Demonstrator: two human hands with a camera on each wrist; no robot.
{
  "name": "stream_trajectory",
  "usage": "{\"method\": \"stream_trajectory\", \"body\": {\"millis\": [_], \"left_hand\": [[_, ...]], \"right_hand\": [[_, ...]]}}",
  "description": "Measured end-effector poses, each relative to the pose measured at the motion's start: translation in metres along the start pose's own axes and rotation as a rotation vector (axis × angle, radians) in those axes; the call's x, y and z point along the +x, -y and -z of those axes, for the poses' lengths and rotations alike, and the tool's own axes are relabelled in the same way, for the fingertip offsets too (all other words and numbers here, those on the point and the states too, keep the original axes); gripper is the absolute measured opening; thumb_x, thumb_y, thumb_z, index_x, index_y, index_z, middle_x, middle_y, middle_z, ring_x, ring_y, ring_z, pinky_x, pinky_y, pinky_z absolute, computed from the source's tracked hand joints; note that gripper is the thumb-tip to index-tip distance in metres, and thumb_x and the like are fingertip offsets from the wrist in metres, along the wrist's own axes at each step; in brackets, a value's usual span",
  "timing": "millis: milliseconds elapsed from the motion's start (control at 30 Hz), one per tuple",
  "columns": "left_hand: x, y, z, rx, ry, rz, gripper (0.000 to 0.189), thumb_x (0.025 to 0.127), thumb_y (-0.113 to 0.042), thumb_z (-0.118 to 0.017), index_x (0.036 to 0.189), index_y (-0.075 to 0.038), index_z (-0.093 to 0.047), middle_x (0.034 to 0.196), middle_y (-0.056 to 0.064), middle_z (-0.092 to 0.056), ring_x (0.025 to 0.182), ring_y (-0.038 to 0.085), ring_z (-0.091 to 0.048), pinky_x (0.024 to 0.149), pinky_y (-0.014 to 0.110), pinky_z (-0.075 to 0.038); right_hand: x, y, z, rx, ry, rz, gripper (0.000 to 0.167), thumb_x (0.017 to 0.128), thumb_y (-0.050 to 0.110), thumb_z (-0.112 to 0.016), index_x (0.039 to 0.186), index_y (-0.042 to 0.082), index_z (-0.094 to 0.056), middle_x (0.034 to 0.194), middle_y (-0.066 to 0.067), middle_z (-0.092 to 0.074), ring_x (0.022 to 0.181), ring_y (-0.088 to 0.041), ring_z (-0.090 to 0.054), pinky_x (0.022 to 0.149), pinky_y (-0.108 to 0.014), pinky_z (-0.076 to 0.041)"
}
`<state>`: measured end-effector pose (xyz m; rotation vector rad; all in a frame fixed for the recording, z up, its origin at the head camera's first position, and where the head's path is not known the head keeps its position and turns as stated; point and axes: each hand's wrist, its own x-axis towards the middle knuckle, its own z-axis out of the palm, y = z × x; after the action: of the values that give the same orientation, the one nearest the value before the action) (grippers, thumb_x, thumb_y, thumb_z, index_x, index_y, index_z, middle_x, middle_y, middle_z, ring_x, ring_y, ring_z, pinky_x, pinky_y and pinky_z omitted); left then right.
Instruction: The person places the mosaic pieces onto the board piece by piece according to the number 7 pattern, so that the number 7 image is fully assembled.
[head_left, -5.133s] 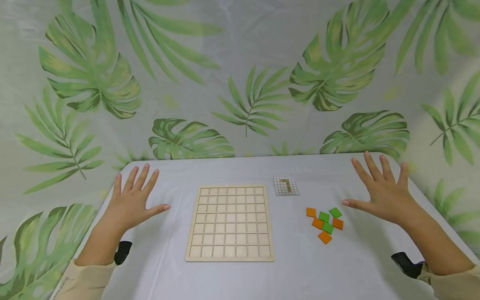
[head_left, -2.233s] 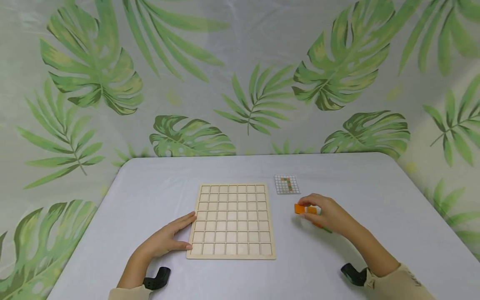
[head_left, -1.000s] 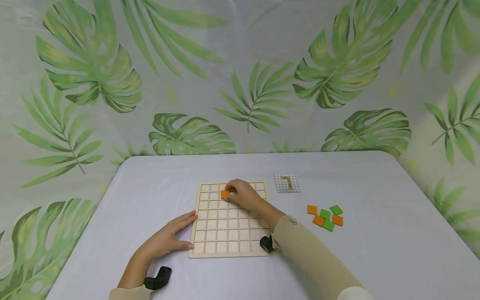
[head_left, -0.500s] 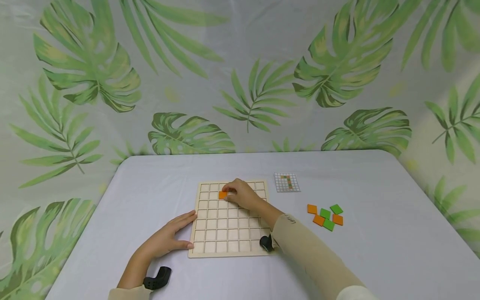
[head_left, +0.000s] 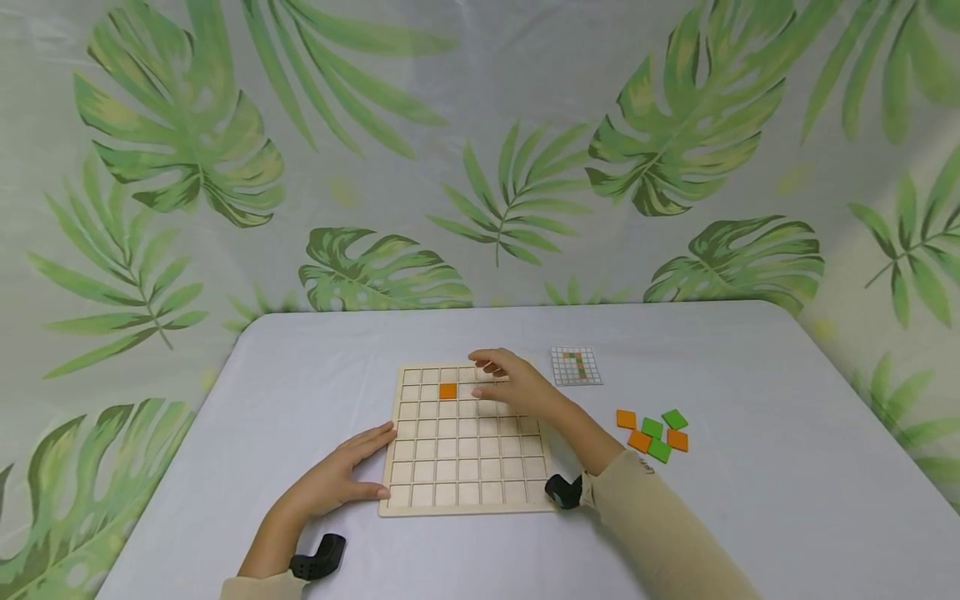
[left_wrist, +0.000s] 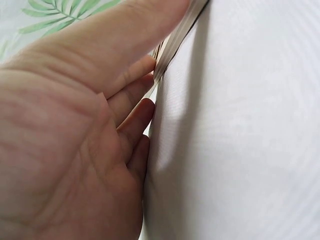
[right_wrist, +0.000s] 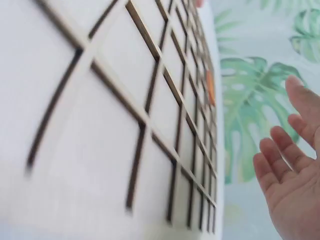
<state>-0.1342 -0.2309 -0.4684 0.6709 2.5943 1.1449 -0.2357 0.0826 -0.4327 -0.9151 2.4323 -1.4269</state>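
Observation:
A pale wooden grid board (head_left: pixel 446 471) lies flat on the table. One orange square tile (head_left: pixel 447 391) sits in its second row from the far side, third column from the left; the right wrist view shows this tile (right_wrist: pixel 210 89) edge-on. My right hand (head_left: pixel 517 385) hovers over the far right of the board, thumb and fingers apart, holding nothing; its spread fingers also show in the right wrist view. With fingertips and thumb, my left hand (head_left: pixel 330 475) touches the board's left edge. In the left wrist view those fingers (left_wrist: pixel 135 120) are extended against the frame.
Right of the board lie several loose orange tiles (head_left: pixel 626 419) and green tiles (head_left: pixel 674 418). A small card (head_left: pixel 576 366) printed with a coloured grid pattern lies at the board's far right corner. Behind the white table (head_left: pixel 787 517) hangs a leaf-patterned cloth (head_left: pixel 510 183).
My right hand carried an orange tile from the loose group to the board, set it in a cell, let go and drew back right. My left hand came to the board's edge and stays there.

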Motion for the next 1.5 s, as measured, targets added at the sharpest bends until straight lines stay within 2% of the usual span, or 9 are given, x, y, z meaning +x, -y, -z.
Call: {"method": "stream_trajectory", "body": {"millis": [233,467,600,800,900,1100,1233,1333,1500], "left_hand": [[0.000,0.002,0.000,0.004,-0.001,-0.004,0.084,0.070,-0.043,-0.071,0.138,-0.009,-0.037,0.145,0.007,-0.025,0.132,0.033,-0.017,0.100,0.056,-0.018],[0.001,0.002,-0.001,0.005,-0.001,-0.011,0.084,0.070,-0.041,-0.072,0.138,-0.008,-0.036,0.145,0.008,-0.025,0.132,0.033,-0.017,0.100,0.056,-0.017],[0.001,0.001,-0.001,0.005,0.000,-0.011,0.084,0.070,-0.041,-0.072,0.138,-0.008,-0.036,0.145,0.008,-0.025,0.132,0.033,-0.017,0.100,0.055,-0.017],[0.001,-0.001,0.000,0.003,0.000,0.001,0.083,0.070,-0.039,-0.073,0.138,-0.008,-0.037,0.145,0.007,-0.025,0.132,0.033,-0.017,0.101,0.055,-0.017],[0.001,-0.001,0.000,-0.001,0.002,0.009,0.083,0.070,-0.039,-0.072,0.138,-0.009,-0.037,0.145,0.007,-0.025,0.132,0.033,-0.017,0.101,0.055,-0.017],[0.001,-0.001,0.000,-0.006,0.003,0.012,0.084,0.070,-0.040,-0.072,0.138,-0.008,-0.036,0.145,0.008,-0.025,0.132,0.033,-0.016,0.101,0.056,-0.017],[0.001,-0.001,-0.001,-0.009,0.003,0.015,0.084,0.069,-0.040,-0.072,0.138,-0.009,-0.037,0.145,0.007,-0.025,0.132,0.033,-0.016,0.101,0.055,-0.016],[0.001,0.001,-0.001,-0.003,0.005,0.017,0.084,0.070,-0.041,-0.072,0.138,-0.009,-0.036,0.145,0.007,-0.025,0.132,0.033,-0.016,0.101,0.056,-0.017],[0.001,0.002,-0.001,0.003,0.005,0.019,0.084,0.070,-0.042,-0.072,0.139,-0.010,-0.036,0.146,0.006,-0.024,0.132,0.033,-0.016,0.100,0.056,-0.017]], "right_hand": [[-0.047,-0.003,0.039,-0.114,-0.115,0.003,0.056,0.081,0.025,-0.067,0.131,0.011,-0.045,0.123,-0.007,-0.049,0.111,-0.022,-0.046,0.093,-0.040,-0.037],[-0.101,-0.014,0.068,-0.191,-0.198,-0.032,0.059,0.079,0.029,-0.068,0.131,0.012,-0.045,0.124,-0.006,-0.049,0.112,-0.024,-0.046,0.092,-0.043,-0.037],[-0.130,-0.022,0.078,-0.258,-0.228,-0.049,0.057,0.077,0.024,-0.071,0.127,0.008,-0.048,0.120,-0.007,-0.052,0.107,-0.026,-0.049,0.088,-0.043,-0.041],[-0.170,-0.038,0.084,-0.346,-0.257,-0.118,0.052,0.076,0.021,-0.072,0.121,0.004,-0.052,0.113,-0.011,-0.055,0.099,-0.029,-0.055,0.081,-0.043,-0.045],[-0.186,-0.044,0.086,-0.359,-0.275,-0.154,0.051,0.075,0.021,-0.073,0.118,0.002,-0.053,0.111,-0.011,-0.057,0.096,-0.029,-0.057,0.080,-0.038,-0.047],[-0.207,-0.051,0.087,-0.396,-0.293,-0.226,0.046,0.074,0.020,-0.074,0.112,0.002,-0.057,0.105,-0.006,-0.059,0.093,-0.020,-0.057,0.078,-0.021,-0.046],[-0.215,-0.056,0.087,-0.445,-0.322,-0.199,0.038,0.072,0.014,-0.075,0.105,0.002,-0.061,0.100,-0.003,-0.058,0.086,-0.014,-0.055,0.074,-0.016,-0.044],[-0.218,-0.059,0.086,-0.489,-0.343,-0.191,0.035,0.071,0.017,-0.076,0.101,0.005,-0.063,0.100,-0.003,-0.056,0.086,-0.013,-0.053,0.075,-0.009,-0.039],[-0.219,-0.063,0.085,-0.518,-0.349,-0.240,0.033,0.073,0.020,-0.075,0.100,0.006,-0.064,0.101,-0.006,-0.052,0.087,-0.017,-0.051,0.074,-0.012,-0.040]]}}
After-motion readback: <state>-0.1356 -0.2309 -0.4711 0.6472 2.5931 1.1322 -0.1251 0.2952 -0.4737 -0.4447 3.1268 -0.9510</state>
